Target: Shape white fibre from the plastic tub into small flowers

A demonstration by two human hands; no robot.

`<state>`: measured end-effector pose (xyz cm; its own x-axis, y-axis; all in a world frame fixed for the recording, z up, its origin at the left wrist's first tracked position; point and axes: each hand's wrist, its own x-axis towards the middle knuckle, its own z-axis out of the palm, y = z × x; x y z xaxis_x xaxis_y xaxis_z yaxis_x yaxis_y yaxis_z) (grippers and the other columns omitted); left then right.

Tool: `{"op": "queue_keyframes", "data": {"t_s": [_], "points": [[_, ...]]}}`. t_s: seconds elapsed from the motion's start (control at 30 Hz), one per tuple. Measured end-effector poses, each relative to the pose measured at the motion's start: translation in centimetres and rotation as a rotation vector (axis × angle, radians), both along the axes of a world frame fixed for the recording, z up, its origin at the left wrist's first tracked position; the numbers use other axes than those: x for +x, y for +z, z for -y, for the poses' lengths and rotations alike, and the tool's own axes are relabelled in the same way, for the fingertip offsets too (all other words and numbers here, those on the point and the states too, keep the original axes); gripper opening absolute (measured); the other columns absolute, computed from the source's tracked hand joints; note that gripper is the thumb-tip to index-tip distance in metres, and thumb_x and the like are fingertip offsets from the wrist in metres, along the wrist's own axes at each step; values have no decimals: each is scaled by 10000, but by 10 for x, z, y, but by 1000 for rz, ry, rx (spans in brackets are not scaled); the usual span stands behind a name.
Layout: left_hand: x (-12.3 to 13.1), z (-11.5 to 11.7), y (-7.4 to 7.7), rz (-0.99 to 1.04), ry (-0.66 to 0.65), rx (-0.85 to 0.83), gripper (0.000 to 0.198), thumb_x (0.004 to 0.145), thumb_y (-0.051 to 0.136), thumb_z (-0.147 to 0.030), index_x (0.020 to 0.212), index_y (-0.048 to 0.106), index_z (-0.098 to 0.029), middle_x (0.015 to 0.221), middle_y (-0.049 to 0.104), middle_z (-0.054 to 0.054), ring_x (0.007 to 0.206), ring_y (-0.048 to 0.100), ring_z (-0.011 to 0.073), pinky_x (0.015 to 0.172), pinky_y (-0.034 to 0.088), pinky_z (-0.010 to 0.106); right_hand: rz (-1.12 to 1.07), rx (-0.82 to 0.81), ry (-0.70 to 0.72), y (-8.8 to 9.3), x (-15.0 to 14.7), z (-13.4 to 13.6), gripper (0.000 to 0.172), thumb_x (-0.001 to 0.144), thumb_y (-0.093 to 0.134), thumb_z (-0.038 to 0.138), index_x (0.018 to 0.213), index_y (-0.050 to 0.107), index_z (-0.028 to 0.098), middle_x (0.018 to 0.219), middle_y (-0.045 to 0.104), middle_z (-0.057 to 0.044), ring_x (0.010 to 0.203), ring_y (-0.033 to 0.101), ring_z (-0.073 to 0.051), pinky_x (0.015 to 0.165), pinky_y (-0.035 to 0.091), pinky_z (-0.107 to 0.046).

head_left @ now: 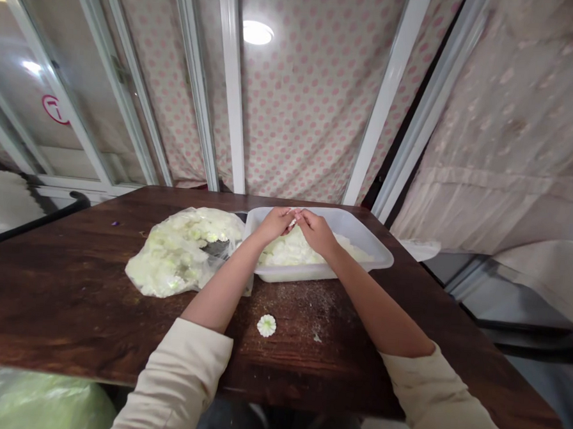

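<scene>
Where the left hand (pixel 276 225) and right hand (pixel 317 233) meet, a small white piece (pixel 293 221) is clamped in both grips above the tub (pixel 375 261), upper centre

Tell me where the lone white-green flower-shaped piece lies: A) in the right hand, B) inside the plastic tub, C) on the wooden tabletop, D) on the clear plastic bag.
C. The flower-shaped piece lies by itself on the dark wooden table, nearer the person than the translucent plastic tub.
</scene>
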<state>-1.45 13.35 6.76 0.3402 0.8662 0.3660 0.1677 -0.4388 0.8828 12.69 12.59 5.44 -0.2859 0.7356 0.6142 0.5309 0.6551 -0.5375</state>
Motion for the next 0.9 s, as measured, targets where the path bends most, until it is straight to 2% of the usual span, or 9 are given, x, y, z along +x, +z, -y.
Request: {"op": "queue_keyframes", "data": {"t_s": [0.17, 0.27, 0.37, 0.43, 0.5, 0.63, 0.8, 0.9], "points": [[0, 4, 2, 23, 11, -12, 473, 802, 387, -555, 551, 422, -155, 404, 383, -39, 357, 333, 52, 408, 243, 210, -133, -40, 111, -3, 0, -10, 287, 841, 359, 415, 699, 470, 191, 590, 453, 19, 555, 414, -119, 552, 325, -237], [1, 7, 4, 57, 8, -74, 505, 824, 323, -568, 557, 432, -154, 419, 405, -20, 363, 358, 62, 410, 247, 219, -177, -64, -34, -3, 4, -14, 274, 813, 381, 371, 600, 397, 199, 523, 359, 34, 520, 363, -116, 521, 289, -242], [2, 6, 4, 77, -16, -85, 360, 818, 442, -437, 597, 440, -153, 451, 396, -36, 385, 359, 53, 423, 247, 209, -167, -45, -234, -2, 7, -13, 292, 792, 393, 337, 545, 317, 202, 503, 323, 30, 516, 333, -120, 519, 255, -257], [2, 4, 3, 66, -27, -54, 282, 802, 483, -355, 609, 434, -154, 460, 380, -49, 398, 349, 46, 436, 253, 201, -157, -60, -271, -1, 8, -11, 324, 806, 375, 366, 537, 304, 202, 494, 330, 23, 514, 332, -125, 522, 248, -265], [1, 2, 1, 54, -16, -28, 280, 805, 462, -342, 600, 423, -157, 450, 363, -55, 398, 335, 45, 438, 252, 200, -145, -89, -199, 0, 6, -8, 362, 831, 339, 423, 545, 325, 201, 493, 343, 20, 513, 345, -128, 522, 258, -265], [-1, -1, -1, 7, 12, 3, 298, 802, 434, -357, 586, 444, -152, 417, 334, -63, 375, 297, 43, 421, 225, 200, -80, -106, 41, 0, 1, -2, 413, 852, 296, 501, 594, 392, 193, 512, 359, 24, 514, 367, -121, 524, 288, -251], [-1, 1, 0, 11, 12, -26, 358, 772, 477, -419, 540, 415, -154, 396, 315, -67, 366, 261, 33, 407, 198, 200, -52, -79, 74, -1, 0, -2, 391, 843, 336, 511, 687, 475, 181, 562, 413, 21, 548, 393, -118, 541, 307, -242], [0, 1, -1, 25, 3, -46, 414, 773, 470, -475, 519, 388, -159, 401, 342, -57, 362, 269, 33, 401, 205, 204, -89, -83, 100, -2, 0, -6, 352, 840, 354, 486, 705, 471, 183, 575, 408, 26, 554, 386, -115, 540, 312, -235]]}}
